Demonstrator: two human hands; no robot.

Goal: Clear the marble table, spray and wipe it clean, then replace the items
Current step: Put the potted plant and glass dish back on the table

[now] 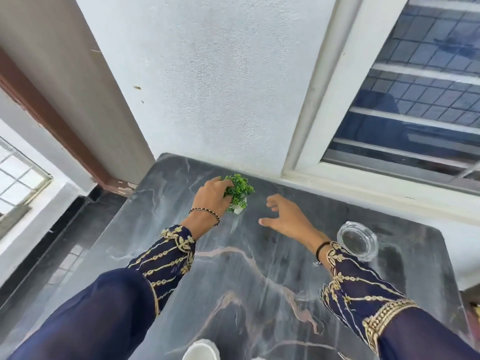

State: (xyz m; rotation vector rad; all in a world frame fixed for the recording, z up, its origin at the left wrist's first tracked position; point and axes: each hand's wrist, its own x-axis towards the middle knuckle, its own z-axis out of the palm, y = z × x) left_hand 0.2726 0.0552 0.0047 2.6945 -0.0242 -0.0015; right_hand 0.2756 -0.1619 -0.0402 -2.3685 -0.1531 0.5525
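Note:
A small green plant in a white pot (240, 193) stands near the far edge of the dark marble table (259, 287), close to the wall. My left hand (211, 196) is closed around the plant's left side, fingers in the leaves. My right hand (284, 216) hovers just to the right of the plant, fingers spread and holding nothing. A clear glass ashtray (358, 241) sits on the table beside my right wrist. Streaks show on the marble surface.
A white rounded object (201, 349) pokes in at the bottom edge, partly cut off. A white wall and a window frame (337, 178) run along the table's far side. A brown door frame (52, 120) and dark floor lie to the left.

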